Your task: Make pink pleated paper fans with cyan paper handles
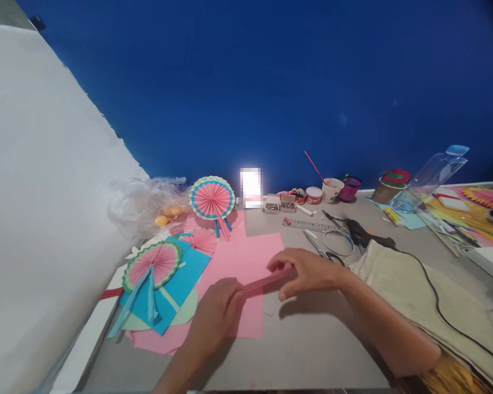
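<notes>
A narrow folded strip of pink paper (263, 283) slants over the table in front of me. My left hand (219, 306) is closed on its near left end. Around the other end, my right hand (310, 271) curves with thumb and fingertips apart; whether a finger touches the strip I cannot tell. Beneath lie flat sheets of pink paper (246, 254). To the left, a pleated pink paper fan with a green edge (156, 265) rests on blue paper (189, 262). Behind it a round pink fan with blue and pale bands (211, 197) stands upright.
Scissors (316, 243), a roll of tape (339, 242), a metal ruler (312, 225) and a black glue gun (365, 235) lie right of the paper. A beige cloth (398, 273) with a black cord lies by my right forearm. A clear bottle (431, 175) leans farther right.
</notes>
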A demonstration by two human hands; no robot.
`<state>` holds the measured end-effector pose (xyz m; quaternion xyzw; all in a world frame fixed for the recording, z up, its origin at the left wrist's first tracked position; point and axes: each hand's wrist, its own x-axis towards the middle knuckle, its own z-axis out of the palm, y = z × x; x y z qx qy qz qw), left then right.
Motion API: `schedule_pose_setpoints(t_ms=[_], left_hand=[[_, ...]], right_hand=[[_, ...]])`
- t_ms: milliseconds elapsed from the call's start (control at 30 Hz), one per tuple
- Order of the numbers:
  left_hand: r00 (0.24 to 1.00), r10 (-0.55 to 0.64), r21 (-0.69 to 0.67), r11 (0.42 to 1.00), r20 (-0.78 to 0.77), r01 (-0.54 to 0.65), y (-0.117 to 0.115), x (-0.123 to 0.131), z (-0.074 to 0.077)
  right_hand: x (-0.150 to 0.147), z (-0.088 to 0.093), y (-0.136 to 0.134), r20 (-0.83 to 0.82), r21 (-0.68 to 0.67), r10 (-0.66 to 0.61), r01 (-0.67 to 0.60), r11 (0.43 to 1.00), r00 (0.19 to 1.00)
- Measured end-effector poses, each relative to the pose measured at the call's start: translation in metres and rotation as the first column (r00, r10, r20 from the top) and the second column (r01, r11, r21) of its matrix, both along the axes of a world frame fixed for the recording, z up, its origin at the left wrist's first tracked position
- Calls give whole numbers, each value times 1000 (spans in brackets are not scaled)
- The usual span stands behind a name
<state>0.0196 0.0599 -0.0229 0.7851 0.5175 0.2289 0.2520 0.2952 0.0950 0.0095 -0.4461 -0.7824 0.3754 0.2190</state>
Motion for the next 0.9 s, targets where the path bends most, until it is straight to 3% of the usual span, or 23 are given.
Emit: schedule_pose_setpoints(t_ms=[67, 167, 267, 367, 433, 500, 567, 667, 767, 900], left_hand=[[989, 74, -70, 995, 125, -66, 2, 1, 5], [915, 223, -167, 970, 336, -175, 5, 1, 12], [909, 183, -84, 983, 374, -163, 8, -1, 15], [959, 20, 84, 995, 282, -45, 12, -3, 11], [968, -68, 120, 992, 242, 40, 13, -3, 9], [972, -95, 220, 974, 217, 46, 10, -1, 13], [983, -93, 424, 905, 159, 17, 4, 1, 21], [996, -94, 659, 749, -3, 73, -11, 5, 35], [984, -66, 659, 735, -166, 160, -26, 12, 31], [965, -41, 615, 763, -261, 199, -39, 18, -2]], right_hand=[[-3, -6, -4, 50, 99, -93, 88, 991, 994], [0, -6, -8, -132, 179, -230, 252, 951, 964], [9, 1, -19, -309, 119, -179, 225, 967, 934], [16, 3, -31, -332, 111, -126, 172, 979, 935], [19, -1, -36, -354, 115, -161, 213, 970, 921], [23, -7, -37, -359, 151, -206, 275, 950, 910], [27, -12, -37, -309, 243, -240, 321, 915, 920], [27, -17, -41, -180, 425, -250, 305, 852, 951], [18, -23, -54, -94, 533, -204, 222, 816, 975], [3, -45, -72, -4, 583, -131, 109, 805, 991]])
